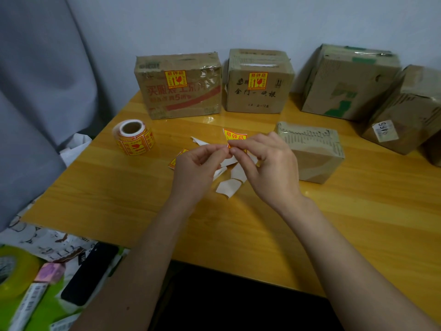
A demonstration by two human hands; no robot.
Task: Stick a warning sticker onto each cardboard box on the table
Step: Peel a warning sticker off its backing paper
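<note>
Over the middle of the table, my left hand (198,168) and my right hand (265,163) both pinch a yellow and red warning sticker (235,136) with its backing paper. Two cardboard boxes at the back, the left box (179,101) and the middle box (259,99), each carry a sticker on the front. A small flat box (315,158) lies just right of my right hand, with no sticker showing. A tall box (346,84) and another box (403,115) stand at the back right, also without a visible warning sticker. The sticker roll (134,137) sits at the left.
Torn white backing scraps (229,185) and a loose sticker piece (175,161) lie under my hands on the yellow wooden table (119,199). A grey curtain hangs at the left. Below the table's left edge lie a tape roll (14,271), a dark phone (88,275) and papers.
</note>
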